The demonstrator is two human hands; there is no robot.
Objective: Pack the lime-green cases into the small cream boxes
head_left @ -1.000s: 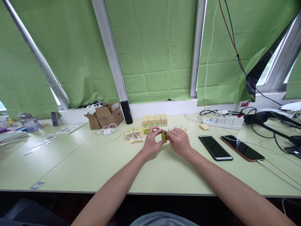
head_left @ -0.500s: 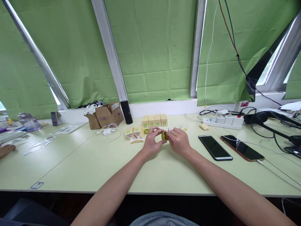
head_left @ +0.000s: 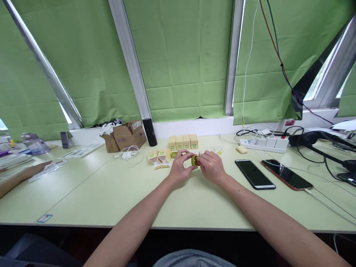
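My left hand [head_left: 180, 168] and my right hand [head_left: 211, 167] meet over the pale green table [head_left: 111, 193], fingers curled. Between them they pinch a small yellow-green object [head_left: 194, 160]. Just beyond the hands stands a row of several small cream boxes with green labels [head_left: 183, 142]. Two more such boxes lie opened [head_left: 159, 158] to the left of my left hand. Another small green piece [head_left: 174, 154] lies by the row.
Two phones [head_left: 254, 174] [head_left: 286, 179] lie to the right, with a white power strip [head_left: 264, 143] and black cables behind. A brown cardboard box [head_left: 124, 137], a black cylinder [head_left: 149, 132] and a white charger cable [head_left: 128, 154] stand at the back left. Another person's arm [head_left: 19, 177] reaches in at the far left.
My hands have stayed in place on the green object. Another person's arm has come further in from the left edge of the table.
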